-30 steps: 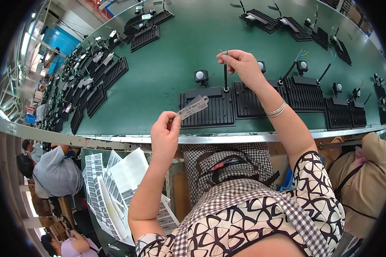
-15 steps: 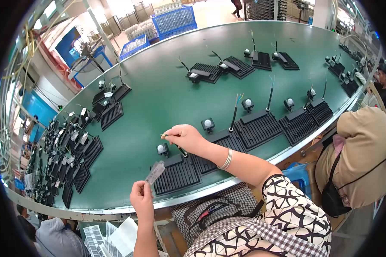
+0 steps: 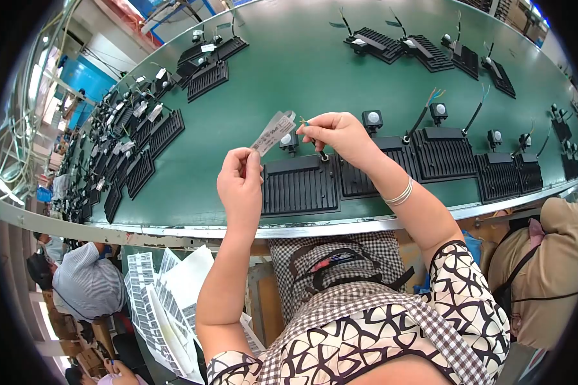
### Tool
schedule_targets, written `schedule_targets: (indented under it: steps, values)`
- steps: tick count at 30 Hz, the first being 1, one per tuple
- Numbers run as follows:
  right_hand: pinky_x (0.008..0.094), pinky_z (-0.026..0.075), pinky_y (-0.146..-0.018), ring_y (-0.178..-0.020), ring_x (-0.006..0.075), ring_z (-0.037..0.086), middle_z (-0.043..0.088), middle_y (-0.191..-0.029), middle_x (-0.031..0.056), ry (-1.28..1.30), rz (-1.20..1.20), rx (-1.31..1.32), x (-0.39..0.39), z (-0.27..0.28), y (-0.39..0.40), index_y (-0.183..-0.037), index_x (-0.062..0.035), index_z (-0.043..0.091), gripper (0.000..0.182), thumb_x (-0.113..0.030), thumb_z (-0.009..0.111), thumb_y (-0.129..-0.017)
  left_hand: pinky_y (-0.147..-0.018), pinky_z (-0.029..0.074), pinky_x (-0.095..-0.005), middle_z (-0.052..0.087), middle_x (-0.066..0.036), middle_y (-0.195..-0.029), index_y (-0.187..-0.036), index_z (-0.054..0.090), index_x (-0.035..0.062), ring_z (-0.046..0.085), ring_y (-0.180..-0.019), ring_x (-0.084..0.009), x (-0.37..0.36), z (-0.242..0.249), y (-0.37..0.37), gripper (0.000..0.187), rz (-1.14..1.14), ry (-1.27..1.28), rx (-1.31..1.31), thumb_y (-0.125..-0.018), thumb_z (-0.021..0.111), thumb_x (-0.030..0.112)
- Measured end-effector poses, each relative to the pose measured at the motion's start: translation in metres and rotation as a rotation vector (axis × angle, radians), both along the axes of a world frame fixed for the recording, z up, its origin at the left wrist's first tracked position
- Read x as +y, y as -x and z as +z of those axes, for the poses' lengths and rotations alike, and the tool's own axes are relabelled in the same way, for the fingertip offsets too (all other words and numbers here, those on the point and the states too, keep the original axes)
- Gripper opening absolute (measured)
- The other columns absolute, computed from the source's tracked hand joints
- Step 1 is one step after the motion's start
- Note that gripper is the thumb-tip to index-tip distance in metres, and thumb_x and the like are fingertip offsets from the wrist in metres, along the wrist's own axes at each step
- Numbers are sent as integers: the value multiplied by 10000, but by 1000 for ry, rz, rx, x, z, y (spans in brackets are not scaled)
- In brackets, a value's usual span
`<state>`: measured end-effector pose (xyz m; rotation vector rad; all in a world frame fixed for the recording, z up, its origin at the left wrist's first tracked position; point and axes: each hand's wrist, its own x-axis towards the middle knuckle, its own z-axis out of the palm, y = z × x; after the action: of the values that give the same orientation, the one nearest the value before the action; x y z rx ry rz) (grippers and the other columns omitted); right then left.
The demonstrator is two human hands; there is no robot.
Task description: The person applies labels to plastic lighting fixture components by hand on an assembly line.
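Between the thumb and fingers of my left hand is a printed label, looped over at its upper end. My right hand pinches the stripped, coloured wire ends of a short black cable. That cable rises from the nearest black finned floodlight, which lies flat at the table's front edge. Its motion sensor, with a white dome, shows partly behind the label and beside my right fingertips. The label's looped end is close to the wire ends.
More finned floodlights lie in a row to the right, others farther back on the green table. A dense cluster of labelled lights fills the left. Label sheets hang below the edge. A person sits at right.
My left hand has raised the label up beside the wire ends, and its upper end now curls into a loop. My right hand still pinches the wires. The view has shifted.
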<state>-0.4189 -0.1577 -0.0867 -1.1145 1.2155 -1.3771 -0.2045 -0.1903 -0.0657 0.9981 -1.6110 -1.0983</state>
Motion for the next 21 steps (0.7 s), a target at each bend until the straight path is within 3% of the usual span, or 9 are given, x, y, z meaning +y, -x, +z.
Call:
schedule_targets:
  steps: [8, 14, 20, 21]
  values:
    - [222, 493, -644, -681, 77, 584, 689, -825, 33, -24, -19, 35, 3, 3, 1, -988, 29, 717, 208, -161, 667, -919, -534, 380, -179, 553, 17, -730, -936, 592, 26, 472, -592, -27, -7, -7, 10, 110, -63, 28, -86, -982, 582, 126]
    - [210, 476, -599, -660, 63, 591, 686, -794, 22, -21, -63, 42, 3, -13, 1, -1010, 25, 711, 217, -154, 674, -894, -548, 361, -227, 509, 34, -689, -891, 595, 7, 424, -610, -52, -7, -16, 13, 134, -58, 42, -163, -959, 600, 123]
    - [234, 526, -693, -732, 79, 614, 673, -881, 26, -76, 27, -67, 8, -28, 2, -1202, 55, 612, 306, -48, 609, -914, -523, 361, -210, 521, 39, -675, -888, 604, 18, 440, -586, -37, -8, -27, 18, 111, -98, 138, -354, -951, 605, 109]
    - [237, 530, -703, -742, 83, 618, 674, -901, 34, -78, 10, -87, 9, -31, 2, -1240, 51, 585, 342, -38, 606, -910, -588, 419, -297, 536, -44, -661, -900, 608, 18, 480, -591, -140, -9, -29, 20, 141, -82, 83, -393, -933, 611, 155]
